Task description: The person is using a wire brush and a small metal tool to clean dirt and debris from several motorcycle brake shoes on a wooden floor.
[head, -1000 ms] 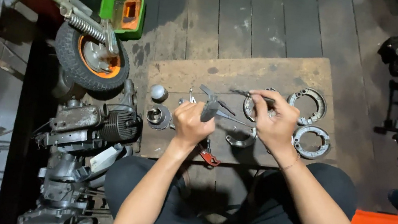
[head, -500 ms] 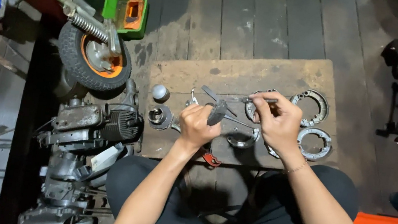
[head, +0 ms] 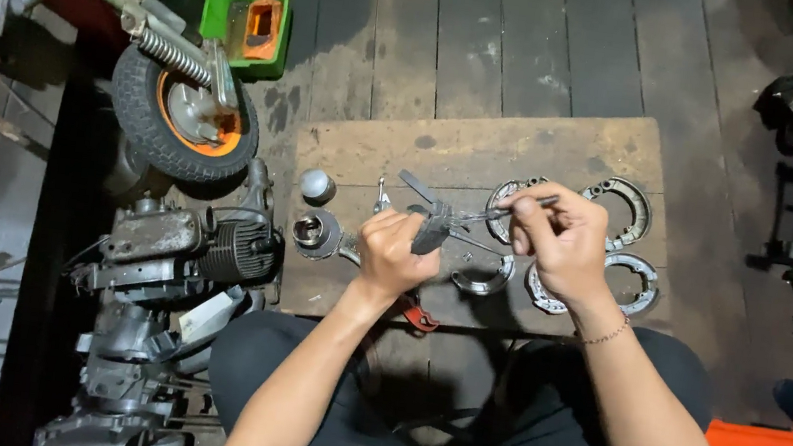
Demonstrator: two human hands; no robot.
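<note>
Since a second ago my view has slid slightly, so the bare wooden board serving as a counter sits a little lower, while both hands have barely shifted above it; I read the work as fitting a part to a brake shoe. Beyond the board stand the small black-tyred wheel with an orange hub and the grey finned engine block; on the board lie the curved grey metal brake shoes, and a round chromed cup-shaped part rests nearer my left.

My left hand has its fingers clenched around the dull grey metal brake-shoe piece, held just above the board's middle; my right hand has its fingers pinched on the thin dark metal rod-like tool, its tip meeting that piece. To do this well, I would keep the left grip steady and low over the board, and work the tool with small, controlled pressure.

What the tip engages is too small to tell; the red-handled tool is mostly covered by my left wrist.
</note>
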